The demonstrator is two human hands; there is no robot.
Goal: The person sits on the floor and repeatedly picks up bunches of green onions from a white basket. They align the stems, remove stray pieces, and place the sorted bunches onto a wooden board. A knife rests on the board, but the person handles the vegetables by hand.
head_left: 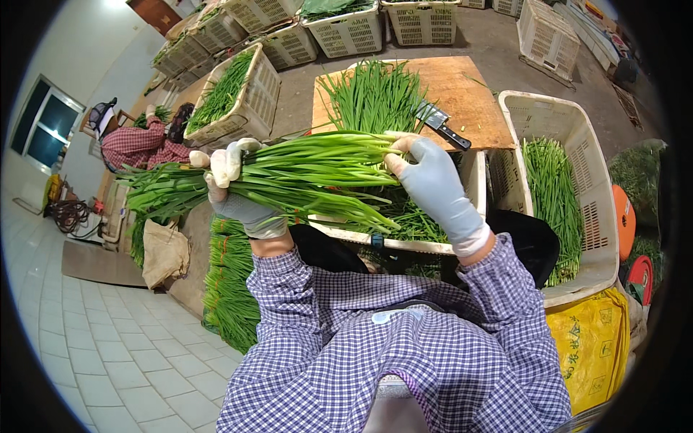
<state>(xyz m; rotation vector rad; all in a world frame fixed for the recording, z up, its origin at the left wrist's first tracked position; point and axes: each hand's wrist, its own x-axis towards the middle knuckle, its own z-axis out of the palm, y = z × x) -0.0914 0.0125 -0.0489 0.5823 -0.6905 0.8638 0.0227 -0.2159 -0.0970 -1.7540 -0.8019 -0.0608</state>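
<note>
Chive bundle [289, 173] lies crosswise, long axis left-right, just before the wooden board [469, 94]. Left hand [242, 206] clenched round its middle; right hand [433, 180] loosely cupping the root end.

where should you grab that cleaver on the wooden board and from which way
Take the cleaver by its dark handle, coming from the near right side. It lies flat on the wooden board with the handle angled toward the right hand and the blade pointing away toward the loose chives, so the handle is the safe, free end.
</note>
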